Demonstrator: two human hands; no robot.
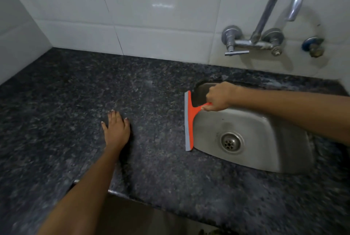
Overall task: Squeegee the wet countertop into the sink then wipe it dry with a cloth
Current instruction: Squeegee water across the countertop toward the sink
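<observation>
The right hand (217, 96) has its fingers closed around the handle of the orange plastic squeegee with a grey rubber blade (189, 121), whose blade stands along the left lip of the stainless steel sink basin (265, 140), right where the dark speckled granite counter (75, 102) ends. The left hand (116, 128) lies flat on the counter with fingers spread, holding nothing, well apart from the blade.

The main risk, as I judge it, is a tilted blade at the lip: if one end lifts, water would slip back under it onto the counter instead of dropping into the basin. Pushing too far could also let the blade fall off the edge and knock against the steel. The resting palm may leave a damp print (or carry water onto a cleared patch).

The basin looks empty apart from its round metal drain (230, 143); no standing water is clearly visible. No cloth is in view.
</observation>
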